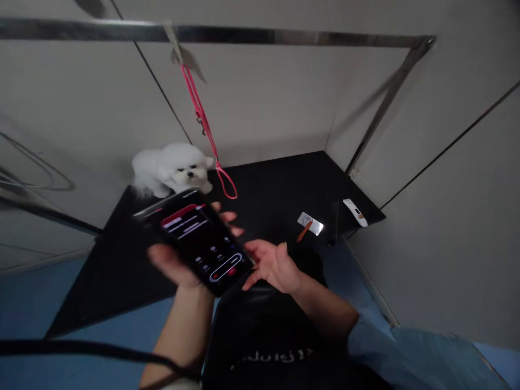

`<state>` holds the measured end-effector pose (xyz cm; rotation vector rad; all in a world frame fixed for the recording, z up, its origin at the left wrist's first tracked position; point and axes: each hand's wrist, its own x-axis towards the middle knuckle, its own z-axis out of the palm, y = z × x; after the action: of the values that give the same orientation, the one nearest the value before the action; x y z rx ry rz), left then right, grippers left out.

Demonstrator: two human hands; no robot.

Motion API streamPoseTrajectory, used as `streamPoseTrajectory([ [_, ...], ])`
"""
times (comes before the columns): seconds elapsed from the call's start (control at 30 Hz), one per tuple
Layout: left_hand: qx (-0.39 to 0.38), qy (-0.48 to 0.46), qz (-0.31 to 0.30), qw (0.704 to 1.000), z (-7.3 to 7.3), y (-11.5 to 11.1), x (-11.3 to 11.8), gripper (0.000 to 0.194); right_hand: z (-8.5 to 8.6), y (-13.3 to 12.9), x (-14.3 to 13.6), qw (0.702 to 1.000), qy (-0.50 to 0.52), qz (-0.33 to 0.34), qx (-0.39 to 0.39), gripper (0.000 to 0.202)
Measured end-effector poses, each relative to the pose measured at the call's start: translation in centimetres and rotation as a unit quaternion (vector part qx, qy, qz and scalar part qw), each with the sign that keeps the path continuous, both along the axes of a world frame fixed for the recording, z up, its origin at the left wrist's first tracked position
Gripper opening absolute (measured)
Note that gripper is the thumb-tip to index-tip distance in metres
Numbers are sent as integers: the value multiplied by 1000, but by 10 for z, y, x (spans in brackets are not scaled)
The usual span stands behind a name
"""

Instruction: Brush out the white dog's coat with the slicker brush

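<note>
My left hand [174, 265] is wrapped round a smartphone [203, 233], thumb on one long side and fingers on the other. Its lit screen is dark with a red band near the top and several small icons lower down. At the phone's lower right corner is my right hand [274, 265], palm turned up and fingers apart, holding nothing. Whether its fingertips touch the phone I cannot tell. Behind the phone, a fluffy white dog [173, 168] crouches at the back left of the black table [276, 184], its lower body partly hidden.
A pink loop leash [203, 119] hangs from the metal bar [284, 36] down to the table. On the right side lie a silvery flat piece with a brown-handled tool [304, 231] across it, and a white clipper-like device [355, 212]. A black cable [81, 348] crosses the lower left.
</note>
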<state>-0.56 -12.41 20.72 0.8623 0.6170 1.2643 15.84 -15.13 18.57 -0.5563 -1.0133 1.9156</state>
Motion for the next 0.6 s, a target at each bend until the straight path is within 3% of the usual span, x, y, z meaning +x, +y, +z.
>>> streamPoseTrajectory([
  [0.07,-11,-42,-30,999,-9,10,16,97,-8,2,6,998,10,-30,-51,78],
  [0.2,-29,-58,-96,993,-30,26,42,99,-17,6,9,988,-39,-111,-102,50],
  [0.33,-21,-63,-140,988,-41,35,47,97,-25,12,7,978,-94,-151,-112,44],
  [0.6,-64,-126,-148,979,-46,44,47,93,-36,13,16,998,-55,-39,-2,62],
])
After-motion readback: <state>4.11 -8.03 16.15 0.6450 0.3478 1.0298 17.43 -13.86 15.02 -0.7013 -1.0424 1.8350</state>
